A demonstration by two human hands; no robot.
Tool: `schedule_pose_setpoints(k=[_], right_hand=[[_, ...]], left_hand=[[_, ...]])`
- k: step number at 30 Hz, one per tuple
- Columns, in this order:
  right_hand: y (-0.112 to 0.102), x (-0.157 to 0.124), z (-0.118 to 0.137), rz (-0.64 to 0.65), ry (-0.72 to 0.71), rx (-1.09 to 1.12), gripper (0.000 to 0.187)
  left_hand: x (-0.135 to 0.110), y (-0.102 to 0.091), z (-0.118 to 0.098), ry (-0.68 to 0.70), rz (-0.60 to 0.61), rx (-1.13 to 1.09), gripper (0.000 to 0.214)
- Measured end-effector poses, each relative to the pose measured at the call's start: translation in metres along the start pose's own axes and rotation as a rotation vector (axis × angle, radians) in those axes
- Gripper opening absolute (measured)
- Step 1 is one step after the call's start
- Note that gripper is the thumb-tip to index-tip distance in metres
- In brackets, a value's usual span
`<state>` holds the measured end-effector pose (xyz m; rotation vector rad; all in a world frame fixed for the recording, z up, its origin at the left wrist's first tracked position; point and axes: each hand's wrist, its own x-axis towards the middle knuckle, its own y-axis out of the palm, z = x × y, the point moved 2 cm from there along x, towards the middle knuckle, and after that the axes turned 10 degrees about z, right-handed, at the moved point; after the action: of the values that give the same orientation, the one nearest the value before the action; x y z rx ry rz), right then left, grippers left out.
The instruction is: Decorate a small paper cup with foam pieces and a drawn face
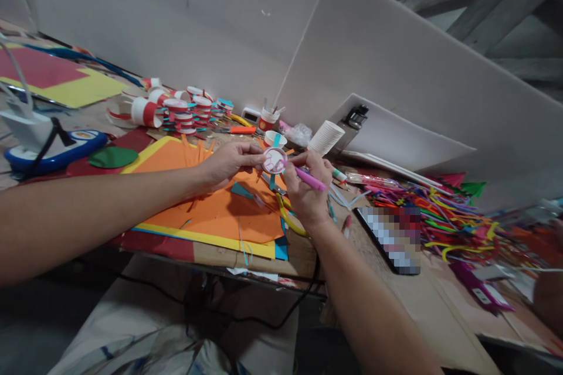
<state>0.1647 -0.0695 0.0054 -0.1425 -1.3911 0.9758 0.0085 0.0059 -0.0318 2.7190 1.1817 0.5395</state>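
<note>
Between my fingers, above the table, is a small paper cup [274,160] with its round white face toward me. Pink lines mark that face, and blue paper strips stick out at its top and bottom. My left hand [229,163] pinches the cup by its left edge. A pink marker [310,179] is gripped in my right hand [309,190], its tip at the cup's face. Below lie orange paper sheets [220,217] over yellow and blue ones. Scissors with yellow handles [288,217] are partly hidden under my right hand.
Cut and decorated paper cups [176,111] cluster at the back left. A leaning cup stack [326,138] and a dark bottle [352,126] stand behind my right hand. Right of it lie a phone [391,240] and colourful pipe cleaners [440,211]. A blue-and-white power strip [57,149] sits left.
</note>
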Motion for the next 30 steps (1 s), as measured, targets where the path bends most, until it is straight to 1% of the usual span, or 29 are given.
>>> schedule_pose_setpoints(k=[14, 30], right_hand=[[0.0005, 0.0001, -0.0015, 0.001, -0.003, 0.001, 0.013], [0.0005, 0.0026, -0.0045, -0.013, 0.045, -0.009, 0.015]], left_hand=[[-0.0006, 0.0013, -0.0015, 0.004, 0.011, 0.024, 0.022], [-0.0015, 0.0024, -0.0042, 0.001, 0.000, 0.048, 0.018]])
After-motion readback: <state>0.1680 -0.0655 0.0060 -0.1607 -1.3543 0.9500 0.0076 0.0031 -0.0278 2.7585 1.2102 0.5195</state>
